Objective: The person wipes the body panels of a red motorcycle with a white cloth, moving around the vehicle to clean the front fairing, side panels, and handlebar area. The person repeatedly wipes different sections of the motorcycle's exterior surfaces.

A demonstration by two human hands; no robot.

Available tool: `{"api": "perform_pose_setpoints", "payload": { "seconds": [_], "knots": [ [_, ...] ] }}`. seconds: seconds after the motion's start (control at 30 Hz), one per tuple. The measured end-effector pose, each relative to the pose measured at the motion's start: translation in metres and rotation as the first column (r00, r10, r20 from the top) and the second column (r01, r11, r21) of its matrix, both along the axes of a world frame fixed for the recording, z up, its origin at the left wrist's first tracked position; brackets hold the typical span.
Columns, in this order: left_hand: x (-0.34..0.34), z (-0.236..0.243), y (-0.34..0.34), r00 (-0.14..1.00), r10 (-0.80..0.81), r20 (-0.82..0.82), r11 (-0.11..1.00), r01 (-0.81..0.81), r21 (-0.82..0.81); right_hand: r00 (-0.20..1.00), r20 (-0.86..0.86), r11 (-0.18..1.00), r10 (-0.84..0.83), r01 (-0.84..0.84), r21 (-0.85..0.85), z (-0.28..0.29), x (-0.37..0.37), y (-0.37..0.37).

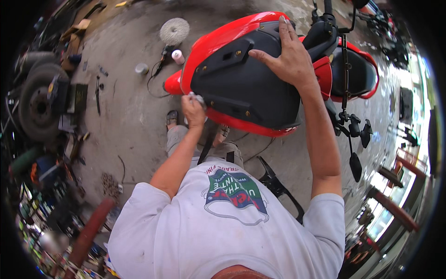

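Observation:
In front of me is a red and black motor scooter (260,76), with a broad black floor panel framed by glossy red bodywork. My right hand (293,60) lies spread on the far right part of it, fingertips on the red rim. My left hand (193,113) is closed round a crumpled whitish cloth (199,99) against the red edge at the near left corner. Part of the cloth is hidden by my fingers. Just left of that corner juts a red pointed end piece (173,83).
A polisher with a round white pad (174,31) lies on the concrete floor, its cord trailing. Near it stand a pinkish bottle (177,56) and a small tin (141,69). Wheels (41,104) and clutter fill the left side. A black curved part (278,188) lies beside me.

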State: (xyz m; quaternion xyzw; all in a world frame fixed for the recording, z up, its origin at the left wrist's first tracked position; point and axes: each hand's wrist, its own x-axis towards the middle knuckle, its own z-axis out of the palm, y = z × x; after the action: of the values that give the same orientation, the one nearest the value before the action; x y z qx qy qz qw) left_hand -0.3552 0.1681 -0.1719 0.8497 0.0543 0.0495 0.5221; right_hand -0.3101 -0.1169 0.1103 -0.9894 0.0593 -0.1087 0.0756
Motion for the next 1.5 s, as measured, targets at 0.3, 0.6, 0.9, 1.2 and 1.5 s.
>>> {"api": "perform_pose_setpoints", "payload": {
  "seconds": [0.3, 0.6, 0.9, 1.2, 1.5],
  "knots": [
    [0.009, -0.021, -0.003, 0.965, 0.261, -0.033, 0.963, -0.262, -0.057, 0.984, 0.044, 0.982, 0.173, -0.169, -0.084, 0.017, 0.004, 0.007],
    [-0.114, 0.046, -0.099, 0.983, 0.094, 0.159, 0.978, -0.061, -0.2, 0.971, -0.166, 0.95, 0.17, -0.206, -0.234, 0.018, 0.007, -0.009],
    [-0.138, 0.078, -0.167, 0.875, 0.288, 0.388, 0.942, -0.331, 0.047, 0.939, -0.144, 0.914, 0.313, -0.339, -0.224, 0.014, 0.018, -0.012],
    [-0.052, 0.025, -0.07, 0.851, 0.519, -0.081, 0.855, -0.516, 0.052, 0.87, -0.173, 0.865, 0.461, -0.485, -0.131, 0.035, 0.012, 0.008],
    [-0.122, 0.066, -0.148, 0.902, 0.428, 0.062, 0.902, -0.421, -0.099, 0.879, -0.207, 0.877, 0.428, -0.46, -0.137, 0.027, 0.014, -0.01]
  ]
}}
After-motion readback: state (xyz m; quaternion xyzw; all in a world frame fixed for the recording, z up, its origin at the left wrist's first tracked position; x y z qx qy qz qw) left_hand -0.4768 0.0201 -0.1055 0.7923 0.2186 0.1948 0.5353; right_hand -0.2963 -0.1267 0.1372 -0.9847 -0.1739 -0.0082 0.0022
